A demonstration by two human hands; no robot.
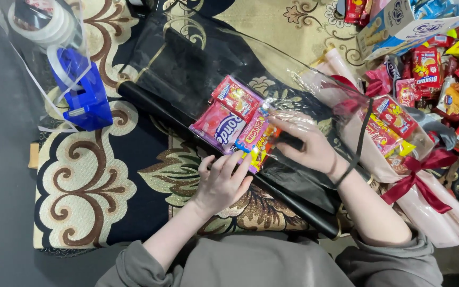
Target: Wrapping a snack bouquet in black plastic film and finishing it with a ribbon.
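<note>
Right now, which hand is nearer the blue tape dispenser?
Left. The left hand lies below and to the right of the tape dispenser, on the snack packs; the right hand is farther right.

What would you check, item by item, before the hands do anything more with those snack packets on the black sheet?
1. Left hand touching the packets' near edge: ok.
2. Right hand pressing on the snack packets: ok.
3. Packets bunched together on the black sheet: ok.
4. Clear film lying smooth over the packets: cannot tell.
5. Blue tape dispenser beside the sheet, untouched: ok.
6. Finished pink bouquet apart from the packets: ok.
</note>
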